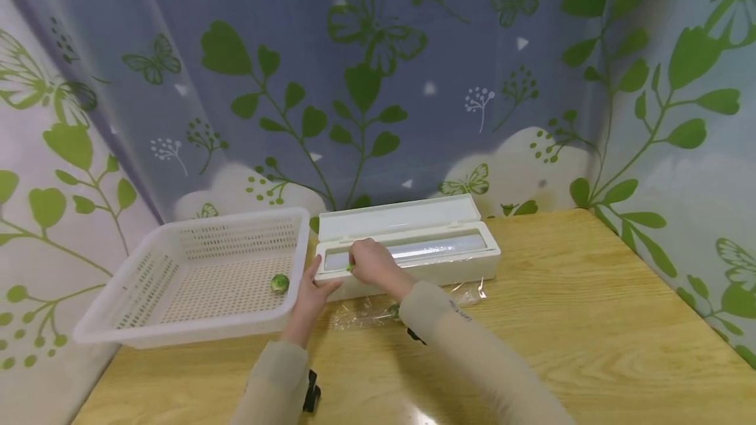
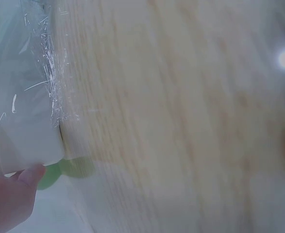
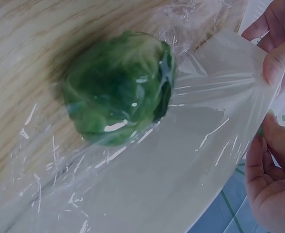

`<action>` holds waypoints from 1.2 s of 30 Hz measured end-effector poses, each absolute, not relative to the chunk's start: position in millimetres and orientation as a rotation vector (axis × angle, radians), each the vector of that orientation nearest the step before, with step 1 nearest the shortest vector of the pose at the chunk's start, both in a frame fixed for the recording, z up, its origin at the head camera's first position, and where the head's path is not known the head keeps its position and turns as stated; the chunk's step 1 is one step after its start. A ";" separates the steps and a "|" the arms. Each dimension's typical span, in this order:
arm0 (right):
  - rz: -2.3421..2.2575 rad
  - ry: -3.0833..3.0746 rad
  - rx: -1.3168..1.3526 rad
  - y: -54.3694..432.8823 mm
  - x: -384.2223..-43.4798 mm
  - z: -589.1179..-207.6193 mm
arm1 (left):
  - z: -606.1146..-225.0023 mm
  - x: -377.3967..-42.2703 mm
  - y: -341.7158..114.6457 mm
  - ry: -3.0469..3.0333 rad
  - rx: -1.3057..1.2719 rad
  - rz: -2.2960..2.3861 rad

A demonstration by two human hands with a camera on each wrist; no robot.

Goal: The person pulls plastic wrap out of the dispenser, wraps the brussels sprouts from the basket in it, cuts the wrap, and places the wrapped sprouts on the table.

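Observation:
A white cling film dispenser [image 1: 413, 274] stands on the table with its lid [image 1: 398, 217] raised and a film roll [image 1: 437, 246] inside. My left hand [image 1: 313, 290] grips its left end, thumb along the front. Over the front edge, near that end, my right hand [image 1: 375, 262] pinches a small green slider [image 1: 350, 268], mostly hidden by the fingers. Clear film [image 1: 360, 312] hangs from the box down onto the table. In the right wrist view a Brussels sprout [image 3: 118, 87] lies beneath this film, in front of the box.
Left of the dispenser is a white plastic basket [image 1: 177, 330] with one loose Brussels sprout [image 1: 279, 283] in it. A patterned curtain [image 1: 390, 117] hangs behind the wooden table [image 1: 590, 320].

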State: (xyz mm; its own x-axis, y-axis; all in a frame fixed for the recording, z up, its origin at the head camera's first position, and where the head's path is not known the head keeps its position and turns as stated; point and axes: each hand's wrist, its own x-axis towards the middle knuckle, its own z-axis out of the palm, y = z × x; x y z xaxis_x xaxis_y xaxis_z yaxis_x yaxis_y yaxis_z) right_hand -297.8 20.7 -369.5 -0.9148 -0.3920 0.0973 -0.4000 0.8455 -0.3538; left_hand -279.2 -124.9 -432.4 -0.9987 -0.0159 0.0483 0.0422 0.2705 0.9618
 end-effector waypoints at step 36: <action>0.606 -3.025 0.672 85.6 -298.5 -367.4 | -428.9 -281.4 -124.4 -2.517 0.048 -1.843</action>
State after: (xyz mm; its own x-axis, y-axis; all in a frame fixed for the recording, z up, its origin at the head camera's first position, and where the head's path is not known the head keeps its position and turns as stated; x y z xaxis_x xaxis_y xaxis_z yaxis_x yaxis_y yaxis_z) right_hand -298.5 85.6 -367.4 -0.9094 -0.4106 0.0663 -0.4045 0.8359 -0.3710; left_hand -281.4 -124.4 -428.9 -0.9993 -0.0374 -0.0006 -0.0118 0.3019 0.9533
